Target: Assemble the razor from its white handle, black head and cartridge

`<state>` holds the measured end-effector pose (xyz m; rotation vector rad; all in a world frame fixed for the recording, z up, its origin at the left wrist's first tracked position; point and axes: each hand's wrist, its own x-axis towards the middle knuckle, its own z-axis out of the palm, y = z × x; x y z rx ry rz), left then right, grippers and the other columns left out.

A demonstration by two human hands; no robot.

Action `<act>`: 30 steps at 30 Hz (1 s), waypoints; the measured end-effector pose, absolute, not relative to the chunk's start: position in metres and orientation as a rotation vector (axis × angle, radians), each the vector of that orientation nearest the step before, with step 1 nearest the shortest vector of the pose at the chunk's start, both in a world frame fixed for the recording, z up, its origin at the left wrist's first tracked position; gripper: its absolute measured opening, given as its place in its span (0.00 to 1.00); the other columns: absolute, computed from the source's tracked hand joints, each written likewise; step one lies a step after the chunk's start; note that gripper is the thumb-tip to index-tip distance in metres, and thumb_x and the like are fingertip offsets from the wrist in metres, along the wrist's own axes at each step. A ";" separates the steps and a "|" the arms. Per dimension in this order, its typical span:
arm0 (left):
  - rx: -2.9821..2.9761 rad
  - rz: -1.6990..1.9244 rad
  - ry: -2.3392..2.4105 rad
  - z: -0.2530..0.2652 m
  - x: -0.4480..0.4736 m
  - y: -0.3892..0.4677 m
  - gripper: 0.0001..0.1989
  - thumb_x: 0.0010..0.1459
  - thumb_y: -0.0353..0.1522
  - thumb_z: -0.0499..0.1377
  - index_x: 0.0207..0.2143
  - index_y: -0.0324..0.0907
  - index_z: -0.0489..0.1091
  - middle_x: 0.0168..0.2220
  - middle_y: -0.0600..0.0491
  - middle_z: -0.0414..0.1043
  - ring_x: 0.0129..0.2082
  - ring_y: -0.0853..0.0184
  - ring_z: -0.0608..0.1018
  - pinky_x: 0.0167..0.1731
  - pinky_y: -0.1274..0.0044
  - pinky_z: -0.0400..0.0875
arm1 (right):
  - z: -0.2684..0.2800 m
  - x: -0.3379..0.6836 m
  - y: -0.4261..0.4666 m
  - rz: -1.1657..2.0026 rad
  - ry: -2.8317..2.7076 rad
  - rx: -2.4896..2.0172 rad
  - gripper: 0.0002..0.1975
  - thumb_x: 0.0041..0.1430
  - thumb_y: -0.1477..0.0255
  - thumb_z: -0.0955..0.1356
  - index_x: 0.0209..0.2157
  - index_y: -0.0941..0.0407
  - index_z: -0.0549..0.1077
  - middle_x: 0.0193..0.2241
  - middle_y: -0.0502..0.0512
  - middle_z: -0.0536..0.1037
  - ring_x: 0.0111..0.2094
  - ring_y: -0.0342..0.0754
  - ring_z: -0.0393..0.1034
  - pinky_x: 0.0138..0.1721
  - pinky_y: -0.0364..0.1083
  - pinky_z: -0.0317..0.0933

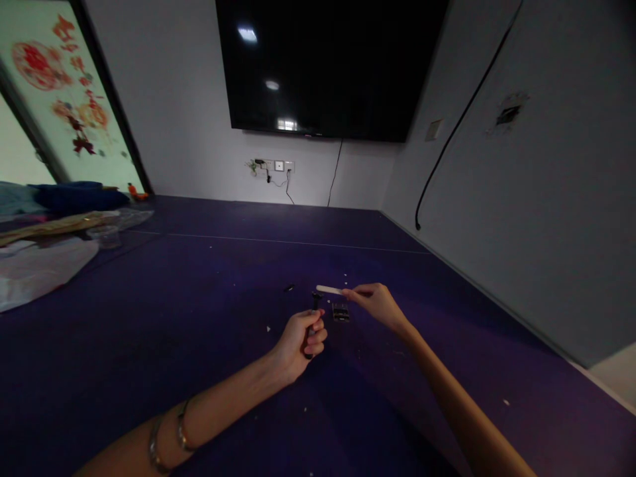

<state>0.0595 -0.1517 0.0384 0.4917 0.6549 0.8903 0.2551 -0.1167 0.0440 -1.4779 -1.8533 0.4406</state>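
Razor-like black tool (316, 303) is clasped in the left hand (298, 336), with its handle wrapped by the fingers and its wider head pointed up and away from the fist. By the right hand (375, 303), a pale flat stick (328, 289) is pinched at one end between thumb and fingers, and its free end is held out leftward, just beside the tool's head; whether the two are touching cannot be told. The hands are held apart, near each other. Two metal bangles (181, 427) are worn on the left forearm.

Between the hands, just below the right fingertips, a small dark case (340, 313) is laid on the purple surface (199, 351); its contents are too small to be made out. A thin dark piece (289, 288) is seen beyond the left hand and slightly to its left, and white scraps (269, 329) are scattered around both hands.

Well to the left of the left hand, a white plastic bag (44, 271) and blue cloth (79, 197) are heaped. Far beyond both hands, a large black television (338, 66) is mounted on the wall (163, 99), with sockets (279, 165) set below it. Beyond the right hand, on the right, a black cable (458, 126) is hung along the side wall (561, 199).
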 end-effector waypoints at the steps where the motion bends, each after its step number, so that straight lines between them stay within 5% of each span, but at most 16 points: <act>1: 0.499 0.887 0.652 0.037 0.060 -0.152 0.06 0.57 0.23 0.48 0.28 0.36 0.61 0.16 0.61 0.53 0.10 0.82 0.52 0.10 0.85 0.36 | 0.045 0.254 -0.117 0.449 -1.871 -1.456 0.24 0.52 0.52 0.63 0.24 0.58 0.78 0.19 0.51 0.73 0.21 0.41 0.62 0.23 0.40 0.51; 7: 0.574 0.874 0.638 0.032 0.060 -0.152 0.02 0.55 0.25 0.51 0.30 0.37 0.62 0.16 0.61 0.52 0.10 0.82 0.51 0.10 0.85 0.37 | 0.043 0.256 -0.117 0.380 -1.848 -1.501 0.23 0.51 0.52 0.64 0.24 0.57 0.78 0.17 0.50 0.72 0.20 0.41 0.61 0.22 0.41 0.50; 16: 0.780 0.927 0.541 0.037 0.054 -0.150 0.04 0.53 0.30 0.56 0.33 0.39 0.62 0.19 0.62 0.53 0.12 0.81 0.53 0.09 0.85 0.41 | 0.036 0.269 -0.105 0.544 -1.592 -1.395 0.23 0.50 0.57 0.65 0.40 0.59 0.75 0.20 0.49 0.69 0.20 0.41 0.60 0.20 0.40 0.58; 30: 0.887 1.068 0.484 0.064 0.040 -0.141 0.04 0.53 0.29 0.56 0.33 0.39 0.62 0.19 0.61 0.53 0.12 0.80 0.55 0.09 0.86 0.43 | 0.031 0.231 -0.127 0.099 -1.817 -1.906 0.20 0.55 0.63 0.61 0.16 0.57 0.71 0.17 0.55 0.73 0.22 0.45 0.68 0.21 0.41 0.48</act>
